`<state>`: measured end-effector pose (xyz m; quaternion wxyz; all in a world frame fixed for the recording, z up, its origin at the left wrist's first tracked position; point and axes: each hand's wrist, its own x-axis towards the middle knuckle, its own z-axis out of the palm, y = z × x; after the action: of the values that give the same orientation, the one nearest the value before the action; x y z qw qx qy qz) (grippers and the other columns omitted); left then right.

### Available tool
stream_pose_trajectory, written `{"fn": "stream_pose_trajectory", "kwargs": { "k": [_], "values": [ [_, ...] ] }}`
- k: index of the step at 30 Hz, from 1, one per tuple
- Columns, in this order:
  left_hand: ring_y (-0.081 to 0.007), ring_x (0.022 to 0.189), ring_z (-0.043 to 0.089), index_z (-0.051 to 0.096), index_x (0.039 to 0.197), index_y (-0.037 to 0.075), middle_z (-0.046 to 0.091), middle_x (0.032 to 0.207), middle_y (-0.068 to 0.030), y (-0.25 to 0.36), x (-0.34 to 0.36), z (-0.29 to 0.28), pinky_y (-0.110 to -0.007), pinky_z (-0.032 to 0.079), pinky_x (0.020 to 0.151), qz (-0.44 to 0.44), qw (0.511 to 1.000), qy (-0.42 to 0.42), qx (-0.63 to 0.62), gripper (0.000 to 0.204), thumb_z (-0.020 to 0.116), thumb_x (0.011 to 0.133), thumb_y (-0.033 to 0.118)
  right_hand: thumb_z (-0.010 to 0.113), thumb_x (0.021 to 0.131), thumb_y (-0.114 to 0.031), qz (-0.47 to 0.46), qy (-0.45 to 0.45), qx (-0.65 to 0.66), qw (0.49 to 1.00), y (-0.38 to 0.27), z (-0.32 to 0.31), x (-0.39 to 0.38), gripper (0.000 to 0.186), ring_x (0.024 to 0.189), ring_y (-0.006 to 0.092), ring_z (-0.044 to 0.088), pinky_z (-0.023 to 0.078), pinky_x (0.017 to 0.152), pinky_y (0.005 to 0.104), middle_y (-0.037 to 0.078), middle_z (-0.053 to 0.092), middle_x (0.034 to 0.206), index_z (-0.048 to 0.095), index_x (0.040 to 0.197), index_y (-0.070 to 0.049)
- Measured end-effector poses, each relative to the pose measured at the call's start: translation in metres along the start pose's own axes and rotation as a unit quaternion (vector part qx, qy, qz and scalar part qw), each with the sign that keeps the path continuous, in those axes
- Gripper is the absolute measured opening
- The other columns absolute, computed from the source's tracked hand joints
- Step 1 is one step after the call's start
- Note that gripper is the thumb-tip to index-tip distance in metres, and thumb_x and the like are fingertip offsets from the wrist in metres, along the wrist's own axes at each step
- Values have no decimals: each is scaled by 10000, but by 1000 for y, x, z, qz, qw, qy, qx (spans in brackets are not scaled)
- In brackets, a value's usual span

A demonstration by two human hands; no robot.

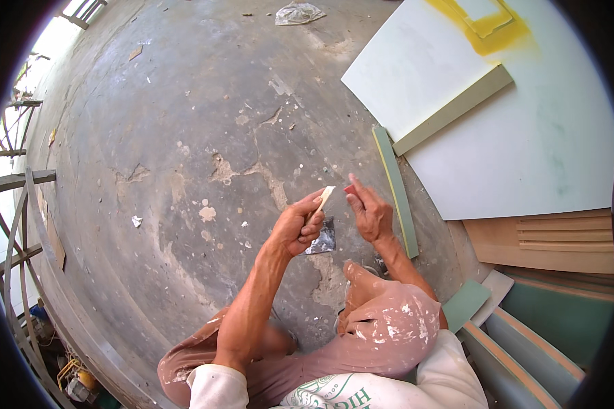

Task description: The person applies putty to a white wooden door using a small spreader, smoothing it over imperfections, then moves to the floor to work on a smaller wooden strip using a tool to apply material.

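My left hand (297, 226) is closed round a thin, pale, flat stick (326, 198) that points up and away from me. Its exact kind is not clear. A small red flat piece (350, 189) sits between the thumb and fingers of my right hand (373, 215), a short gap to the right of the stick; whether it is a scraper or a folded sheet, I cannot tell. On the floor just below the hands lies a dark square plate (326, 237) smeared with white, partly hidden by my left hand.
To the right, a large white panel (457, 157) carries a greenish bar (454, 109) and yellow paint. A narrow green strip (397, 194) lies near my right hand. Green boards (559, 310) are stacked lower right. Curved metal frames (24, 225) line the left; a plastic bag (299, 13) lies far off.
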<state>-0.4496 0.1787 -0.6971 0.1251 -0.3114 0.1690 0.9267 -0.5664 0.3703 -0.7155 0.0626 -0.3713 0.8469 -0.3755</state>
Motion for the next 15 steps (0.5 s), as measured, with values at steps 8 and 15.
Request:
{"fn": "stream_pose_trajectory", "kwargs": {
  "k": [8, 15],
  "values": [
    [-36, 466, 400, 444, 1568, 72, 555, 703, 13, 2, -4, 11, -192, 303, 370, 23, 999, 16, 40, 482, 525, 1103, 175, 622, 1065, -353, -26, 2, -37, 999, -1, -5, -3, 437, 779, 328, 744, 583, 644, 425, 111, 749, 968, 647, 1453, -152],
    [-175, 640, 578, 728, 1113, 5, 636, 780, -44, -12, 0, 9, -364, 465, 616, 230, 782, 192, 546, 221, 627, 1048, 191, 631, 1057, -396, -32, 4, -67, 997, -9, -20, -1, 464, 737, 310, 731, 573, 615, 409, 107, 723, 947, 659, 1446, -144]
  ]
}}
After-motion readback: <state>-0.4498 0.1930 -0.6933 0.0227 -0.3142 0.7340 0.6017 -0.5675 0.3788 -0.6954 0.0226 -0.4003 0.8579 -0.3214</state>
